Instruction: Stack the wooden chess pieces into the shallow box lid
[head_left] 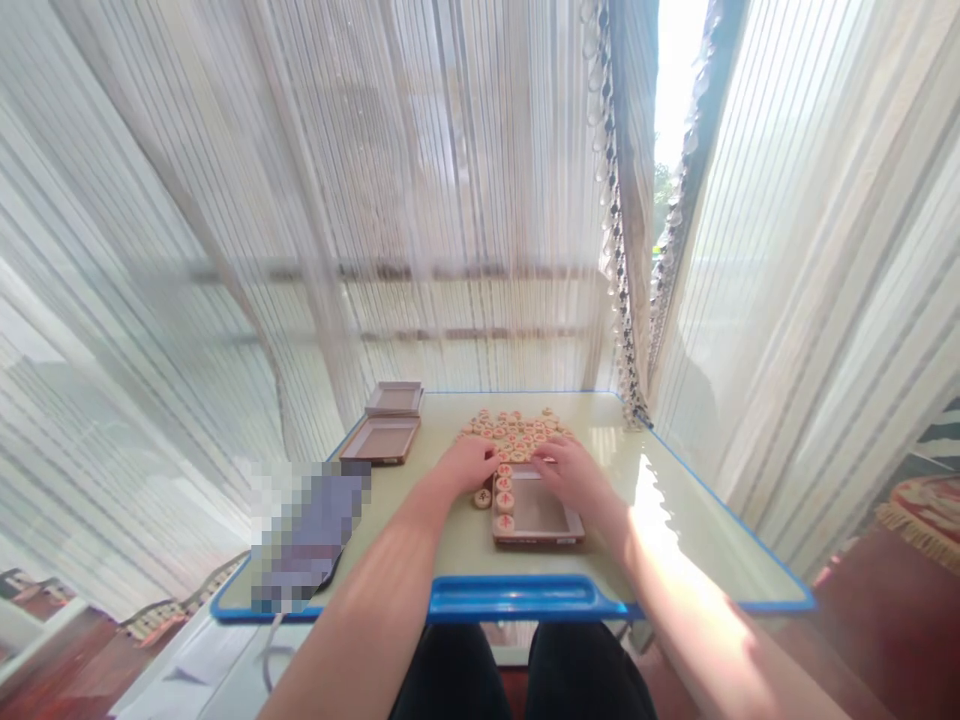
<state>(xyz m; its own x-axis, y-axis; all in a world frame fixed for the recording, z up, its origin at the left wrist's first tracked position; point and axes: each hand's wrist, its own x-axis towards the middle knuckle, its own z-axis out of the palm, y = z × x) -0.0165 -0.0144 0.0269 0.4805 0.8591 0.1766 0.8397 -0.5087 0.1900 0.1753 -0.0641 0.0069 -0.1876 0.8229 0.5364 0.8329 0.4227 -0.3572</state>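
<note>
Several round wooden Chinese chess pieces with red characters, among them a red-marked piece (505,500), stand in a column along the left side of an open shallow box (541,508). My left hand (474,462) is at the box's far left corner, its fingers closed on a chess piece (503,457) at the column's far end. Over the far right part of the box, my right hand (564,466) has its fingers curved and a little apart, with no piece visible in them. A dark-marked chess piece (482,498) lies on the table left of the box.
Beyond my hands, a loose pile of chess pieces (517,432) spreads over the blue-edged table (697,530). Two more shallow trays, a nearer one (381,440) and a farther one (395,397), sit at the far left. A blurred device (315,535) with a cable lies at left.
</note>
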